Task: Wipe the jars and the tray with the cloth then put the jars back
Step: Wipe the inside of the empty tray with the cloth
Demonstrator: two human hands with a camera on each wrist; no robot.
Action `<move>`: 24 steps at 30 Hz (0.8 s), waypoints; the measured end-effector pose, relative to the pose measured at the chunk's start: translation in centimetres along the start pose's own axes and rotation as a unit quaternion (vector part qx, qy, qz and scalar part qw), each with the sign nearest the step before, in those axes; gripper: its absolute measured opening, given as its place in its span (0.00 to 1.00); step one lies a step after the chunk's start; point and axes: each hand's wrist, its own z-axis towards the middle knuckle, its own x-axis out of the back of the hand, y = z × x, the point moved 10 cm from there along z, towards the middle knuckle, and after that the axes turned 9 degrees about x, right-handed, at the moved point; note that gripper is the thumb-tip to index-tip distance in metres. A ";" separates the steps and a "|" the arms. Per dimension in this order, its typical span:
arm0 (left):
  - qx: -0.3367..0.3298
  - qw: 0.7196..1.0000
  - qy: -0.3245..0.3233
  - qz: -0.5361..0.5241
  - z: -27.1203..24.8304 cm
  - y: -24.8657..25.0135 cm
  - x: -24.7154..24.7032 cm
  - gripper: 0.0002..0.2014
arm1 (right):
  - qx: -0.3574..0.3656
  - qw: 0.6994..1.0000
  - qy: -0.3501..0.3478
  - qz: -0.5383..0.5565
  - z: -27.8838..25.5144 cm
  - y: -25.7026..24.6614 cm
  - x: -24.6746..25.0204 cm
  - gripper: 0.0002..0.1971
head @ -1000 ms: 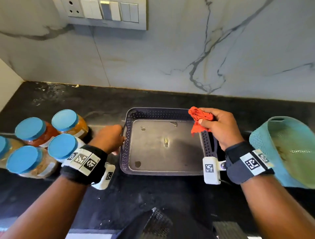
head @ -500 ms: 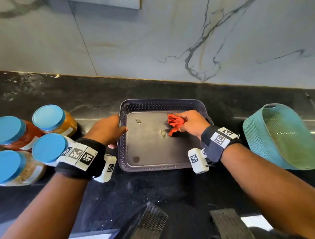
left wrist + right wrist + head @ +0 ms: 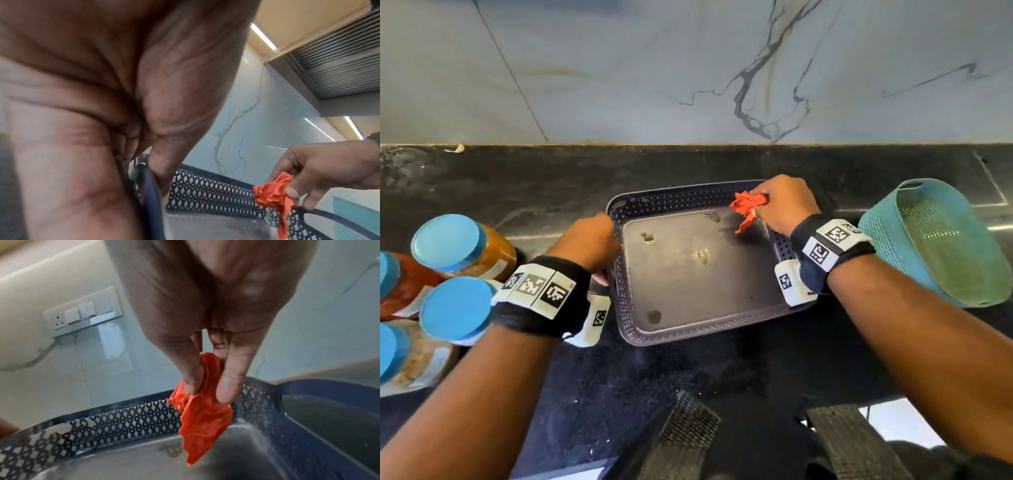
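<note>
A dark blue perforated tray [image 3: 688, 330] sits on the black counter, its floor spotted with small stains. My right hand [image 3: 782, 202] pinches a crumpled orange cloth [image 3: 748, 204] over the tray's far right corner; the cloth [image 3: 203, 412] hangs down from thumb and fingers just above the floor. My left hand [image 3: 589, 241] grips the tray's left rim [image 3: 150, 186], thumb inside the wall. Several blue-lidded jars [image 3: 457, 306] with orange, red and brown contents stand left of the tray.
A teal mesh basket [image 3: 941, 243] lies tilted at the right, close to my right wrist. A marble wall [image 3: 688, 68] runs behind the counter, with a switch plate [image 3: 82, 316] on it. Bare black counter [image 3: 688, 370] lies in front of the tray.
My right hand carried the cloth from the tray's right rim to the middle of the floor, then back to the far right corner. My left hand stayed on the left rim.
</note>
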 end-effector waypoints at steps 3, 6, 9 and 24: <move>0.003 0.999 -0.019 -0.029 -0.7 0.1 -0.8 0.06 | -0.021 0.998 0.002 0.055 0.0 -0.3 -0.7 0.10; 0.001 0.999 -0.017 -0.046 -0.5 -0.2 -1.3 0.11 | -0.053 0.996 -0.037 0.064 0.4 -0.1 -3.6 0.09; 0.007 0.995 -0.033 -0.096 -0.7 -0.4 -1.9 0.17 | -0.043 0.996 -0.073 -0.030 0.9 -0.5 -5.5 0.09; -0.004 0.998 -0.007 -0.069 -1.0 -0.9 -4.1 0.35 | -0.019 0.996 -0.080 -0.028 3.4 -5.3 -7.5 0.05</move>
